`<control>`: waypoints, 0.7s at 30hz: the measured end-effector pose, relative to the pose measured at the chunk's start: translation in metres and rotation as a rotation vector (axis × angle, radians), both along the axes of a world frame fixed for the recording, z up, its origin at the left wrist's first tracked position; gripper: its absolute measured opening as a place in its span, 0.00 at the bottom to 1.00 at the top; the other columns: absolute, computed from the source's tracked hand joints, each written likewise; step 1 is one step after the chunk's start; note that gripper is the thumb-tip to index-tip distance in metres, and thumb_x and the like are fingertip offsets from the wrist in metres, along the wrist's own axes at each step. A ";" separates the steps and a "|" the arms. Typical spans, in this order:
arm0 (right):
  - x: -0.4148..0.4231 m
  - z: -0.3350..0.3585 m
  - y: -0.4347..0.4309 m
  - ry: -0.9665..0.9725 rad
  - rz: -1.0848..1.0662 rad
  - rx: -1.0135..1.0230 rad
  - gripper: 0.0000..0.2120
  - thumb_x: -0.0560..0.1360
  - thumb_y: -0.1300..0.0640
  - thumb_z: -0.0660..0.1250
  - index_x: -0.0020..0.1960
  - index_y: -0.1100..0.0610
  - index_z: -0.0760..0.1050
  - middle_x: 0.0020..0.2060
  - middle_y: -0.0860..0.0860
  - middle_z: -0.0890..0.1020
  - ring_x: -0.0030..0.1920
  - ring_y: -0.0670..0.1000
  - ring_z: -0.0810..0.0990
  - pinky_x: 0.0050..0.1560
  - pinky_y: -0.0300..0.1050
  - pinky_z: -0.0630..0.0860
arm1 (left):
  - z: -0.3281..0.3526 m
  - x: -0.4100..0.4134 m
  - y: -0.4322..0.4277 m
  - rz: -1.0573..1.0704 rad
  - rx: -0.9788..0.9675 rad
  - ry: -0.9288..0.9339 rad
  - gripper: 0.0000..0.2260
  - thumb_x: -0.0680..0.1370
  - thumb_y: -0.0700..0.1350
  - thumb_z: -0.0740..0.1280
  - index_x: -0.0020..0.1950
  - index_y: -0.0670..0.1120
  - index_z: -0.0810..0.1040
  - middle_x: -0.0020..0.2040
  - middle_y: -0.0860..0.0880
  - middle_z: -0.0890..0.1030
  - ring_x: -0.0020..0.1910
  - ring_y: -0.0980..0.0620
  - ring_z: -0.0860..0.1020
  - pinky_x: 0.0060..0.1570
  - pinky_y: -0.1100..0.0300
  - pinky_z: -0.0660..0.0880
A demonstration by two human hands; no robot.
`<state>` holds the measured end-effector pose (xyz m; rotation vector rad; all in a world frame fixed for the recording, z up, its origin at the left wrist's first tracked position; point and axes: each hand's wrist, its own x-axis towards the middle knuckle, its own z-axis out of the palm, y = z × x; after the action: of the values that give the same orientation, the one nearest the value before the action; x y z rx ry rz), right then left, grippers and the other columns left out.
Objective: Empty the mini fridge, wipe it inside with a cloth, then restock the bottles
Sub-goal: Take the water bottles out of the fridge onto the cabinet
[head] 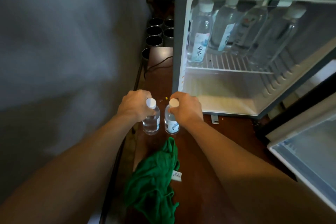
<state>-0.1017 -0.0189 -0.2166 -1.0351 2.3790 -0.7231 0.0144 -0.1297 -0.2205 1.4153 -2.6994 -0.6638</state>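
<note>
The left hand [134, 107] grips the left bottle [151, 123] by the neck and the right hand [185, 110] the right bottle [171, 124], both standing near the table's [158, 82] left edge beside the open mini fridge [180, 42], where a careless release could tip the left bottle off.

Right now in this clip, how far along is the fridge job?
Looks done: the mini fridge is open, its lower space bare. In hand: the left hand and right hand each grip a bottle neck, with the left bottle and right bottle upright on the table. Left: four bottles stand on the wire shelf; the green cloth lies untouched. One frame cannot rule out restocking.
</note>
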 end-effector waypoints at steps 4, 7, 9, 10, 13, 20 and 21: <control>-0.004 -0.010 -0.016 0.014 0.038 0.050 0.11 0.73 0.55 0.73 0.55 0.47 0.77 0.51 0.54 0.82 0.52 0.57 0.79 0.53 0.51 0.79 | -0.010 -0.004 -0.016 0.042 0.031 -0.027 0.14 0.65 0.50 0.79 0.44 0.51 0.77 0.43 0.51 0.80 0.45 0.48 0.78 0.41 0.55 0.76; -0.007 -0.019 -0.022 0.018 0.067 0.089 0.12 0.74 0.57 0.71 0.57 0.48 0.77 0.51 0.54 0.81 0.52 0.57 0.79 0.52 0.48 0.77 | -0.019 -0.011 -0.023 0.062 0.043 -0.024 0.13 0.66 0.48 0.78 0.44 0.51 0.77 0.43 0.51 0.80 0.45 0.48 0.78 0.39 0.56 0.75; -0.011 -0.024 -0.026 0.029 0.075 0.087 0.12 0.76 0.57 0.69 0.58 0.48 0.76 0.52 0.54 0.81 0.52 0.56 0.79 0.51 0.48 0.76 | -0.028 -0.015 -0.025 0.071 0.053 -0.013 0.12 0.66 0.46 0.78 0.43 0.51 0.76 0.43 0.51 0.80 0.45 0.48 0.78 0.38 0.57 0.74; -0.013 -0.025 -0.028 0.025 0.072 0.079 0.12 0.76 0.57 0.69 0.59 0.48 0.76 0.52 0.54 0.81 0.52 0.56 0.79 0.51 0.47 0.76 | -0.032 -0.017 -0.026 0.075 0.059 -0.006 0.12 0.66 0.45 0.77 0.43 0.51 0.76 0.44 0.51 0.80 0.45 0.48 0.78 0.39 0.57 0.74; -0.017 -0.023 -0.037 0.028 0.096 0.101 0.12 0.76 0.56 0.68 0.59 0.50 0.75 0.52 0.54 0.81 0.52 0.57 0.79 0.51 0.47 0.76 | -0.042 -0.025 -0.026 0.089 0.062 0.010 0.09 0.68 0.42 0.74 0.44 0.49 0.77 0.45 0.49 0.80 0.46 0.46 0.79 0.43 0.55 0.77; -0.019 -0.017 -0.045 -0.036 0.178 0.158 0.17 0.76 0.60 0.69 0.63 0.52 0.73 0.58 0.56 0.79 0.57 0.58 0.78 0.58 0.51 0.77 | -0.044 -0.030 -0.038 0.064 0.066 -0.075 0.08 0.72 0.49 0.71 0.43 0.55 0.73 0.44 0.50 0.79 0.44 0.46 0.78 0.45 0.50 0.79; -0.017 -0.017 -0.043 -0.048 0.169 0.137 0.16 0.76 0.61 0.69 0.63 0.51 0.73 0.57 0.56 0.79 0.57 0.58 0.78 0.57 0.50 0.77 | -0.043 -0.028 -0.038 0.062 0.062 -0.082 0.07 0.72 0.48 0.71 0.42 0.55 0.73 0.44 0.50 0.79 0.44 0.46 0.78 0.45 0.51 0.79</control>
<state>-0.1182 -0.0623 -0.2331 -1.1303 2.2329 -0.5111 -0.0138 -0.1678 -0.2632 1.5681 -2.7052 -0.7058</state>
